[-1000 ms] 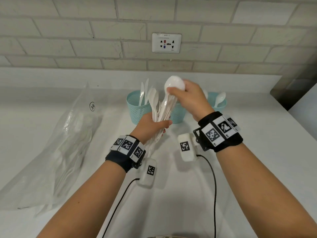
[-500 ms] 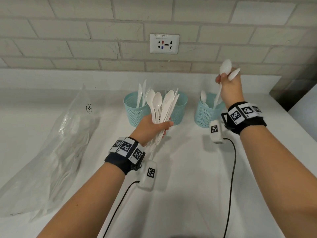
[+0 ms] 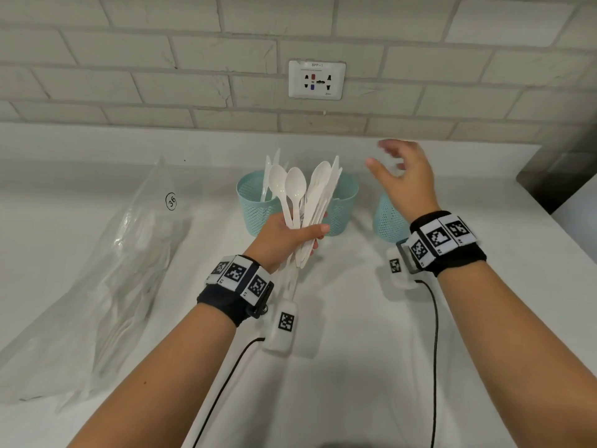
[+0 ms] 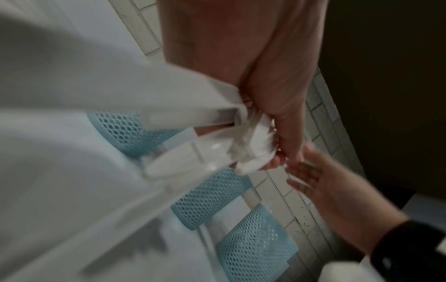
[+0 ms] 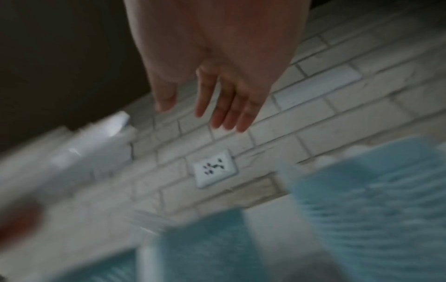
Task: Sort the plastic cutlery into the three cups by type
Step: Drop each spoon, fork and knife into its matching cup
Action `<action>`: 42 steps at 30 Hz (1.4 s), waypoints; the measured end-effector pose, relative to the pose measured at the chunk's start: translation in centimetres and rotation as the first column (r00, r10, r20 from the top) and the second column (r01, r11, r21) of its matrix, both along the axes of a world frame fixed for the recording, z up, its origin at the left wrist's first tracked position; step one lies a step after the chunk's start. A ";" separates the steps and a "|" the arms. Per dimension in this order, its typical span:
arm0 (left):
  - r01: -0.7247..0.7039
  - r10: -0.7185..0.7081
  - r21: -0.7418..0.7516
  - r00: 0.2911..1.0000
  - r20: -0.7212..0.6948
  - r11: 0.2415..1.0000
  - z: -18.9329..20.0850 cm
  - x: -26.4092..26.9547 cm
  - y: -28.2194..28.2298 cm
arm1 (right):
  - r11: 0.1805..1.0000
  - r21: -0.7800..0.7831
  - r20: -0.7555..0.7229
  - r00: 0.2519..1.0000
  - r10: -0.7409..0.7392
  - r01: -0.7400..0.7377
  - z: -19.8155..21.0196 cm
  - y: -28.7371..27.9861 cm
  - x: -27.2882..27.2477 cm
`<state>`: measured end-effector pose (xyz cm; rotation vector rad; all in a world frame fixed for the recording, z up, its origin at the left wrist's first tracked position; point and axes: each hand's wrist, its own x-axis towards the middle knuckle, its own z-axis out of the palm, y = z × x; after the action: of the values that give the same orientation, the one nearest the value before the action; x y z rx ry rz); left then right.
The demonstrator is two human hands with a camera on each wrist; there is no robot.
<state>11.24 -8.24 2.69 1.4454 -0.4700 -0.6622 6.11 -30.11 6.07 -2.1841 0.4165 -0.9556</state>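
Note:
My left hand (image 3: 290, 236) grips a fanned bunch of white plastic cutlery (image 3: 307, 195) by the handles, spoon bowls up, in front of the teal mesh cups. The left cup (image 3: 255, 202) holds a few white pieces; the middle cup (image 3: 344, 205) stands behind the bunch; the right cup (image 3: 387, 218) is partly hidden by my right wrist. My right hand (image 3: 397, 169) hovers above the right cup, fingers spread and empty. In the right wrist view the right hand's fingers (image 5: 226, 110) are straight, holding nothing. The left wrist view shows the bunch (image 4: 251, 147) held in my left hand.
A clear plastic bag (image 3: 106, 273) with more white cutlery lies on the white counter (image 3: 355, 367) at the left. A brick wall with a socket (image 3: 316, 79) stands behind the cups. A dark block (image 3: 559, 176) sits at the far right.
My right hand pulled spoons from the bunch, carried them right to the right cup and let them go; it now hovers empty. The left hand kept still with the bunch.

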 end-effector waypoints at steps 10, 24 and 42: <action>-0.012 -0.011 0.157 0.989 0.148 0.987 -0.1 0.3 0.6 | 0.951 0.104 -0.304 0.901 0.309 -0.290 2.3 6.1 1.5; -0.023 -0.018 0.188 0.977 0.210 0.982 -0.7 0.5 1.7 | 0.752 0.475 0.501 0.843 0.196 -0.457 7.3 5.8 1.0; 0.107 -0.103 -0.015 0.980 0.169 0.994 0.7 -0.1 2.0 | 0.668 0.611 -0.222 0.718 0.660 -0.425 1.5 8.4 1.0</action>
<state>11.13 -6.28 3.34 1.4676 -0.6877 -0.6194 7.09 -21.67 7.59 -1.8032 0.1401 0.0171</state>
